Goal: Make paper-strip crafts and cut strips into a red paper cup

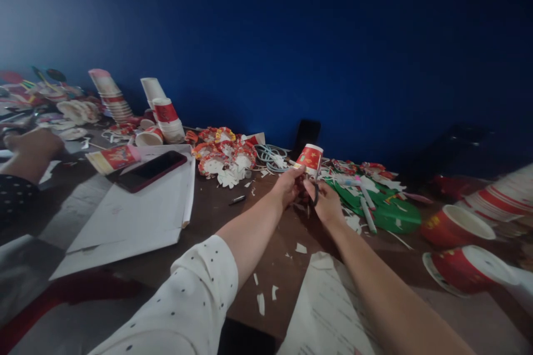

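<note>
A red paper cup [310, 158] with yellow marks and a white edge is held up off the table by my left hand [288, 185]. The fingers of that hand are closed on the cup's near side. Dark-handled scissors [315, 194] sit in my right hand [327, 203], close against the cup's lower right. Their blades are mostly hidden, so I cannot tell whether they cut into the paper. Small white paper scraps [260, 303] lie on the brown table [233, 227] below my forearms.
Cut paper flowers [225, 155], green paper [400, 213] and markers [367, 214] lie around. A black phone [307, 136] leans on the blue wall. Stacked cups [167, 119], another phone [152, 171] and a co-worker's hand [35, 147] are left; more cups [470, 269] right.
</note>
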Demonstrator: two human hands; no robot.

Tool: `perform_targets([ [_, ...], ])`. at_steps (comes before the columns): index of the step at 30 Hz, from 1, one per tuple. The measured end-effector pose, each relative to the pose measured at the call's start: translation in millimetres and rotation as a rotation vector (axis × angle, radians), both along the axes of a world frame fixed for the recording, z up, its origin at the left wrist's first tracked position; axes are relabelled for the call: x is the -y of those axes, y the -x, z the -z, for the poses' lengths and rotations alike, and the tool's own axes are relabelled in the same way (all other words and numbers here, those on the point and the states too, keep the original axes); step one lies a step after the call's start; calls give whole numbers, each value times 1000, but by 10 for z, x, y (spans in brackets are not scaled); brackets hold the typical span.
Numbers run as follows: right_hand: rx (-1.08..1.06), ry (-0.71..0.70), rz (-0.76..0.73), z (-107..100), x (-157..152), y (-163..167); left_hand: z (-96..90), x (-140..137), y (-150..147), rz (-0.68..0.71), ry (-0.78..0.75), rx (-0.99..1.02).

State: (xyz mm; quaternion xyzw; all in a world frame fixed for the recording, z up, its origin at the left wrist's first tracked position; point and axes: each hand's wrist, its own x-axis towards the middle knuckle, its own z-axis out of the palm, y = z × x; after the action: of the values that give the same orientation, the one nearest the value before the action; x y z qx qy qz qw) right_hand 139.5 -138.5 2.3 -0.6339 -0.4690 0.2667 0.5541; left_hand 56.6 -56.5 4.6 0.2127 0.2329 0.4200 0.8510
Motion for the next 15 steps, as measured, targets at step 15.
perform_targets([
  [15, 307, 104, -81, -1, 47, 38, -58, -8, 58, -76, 162, 156],
])
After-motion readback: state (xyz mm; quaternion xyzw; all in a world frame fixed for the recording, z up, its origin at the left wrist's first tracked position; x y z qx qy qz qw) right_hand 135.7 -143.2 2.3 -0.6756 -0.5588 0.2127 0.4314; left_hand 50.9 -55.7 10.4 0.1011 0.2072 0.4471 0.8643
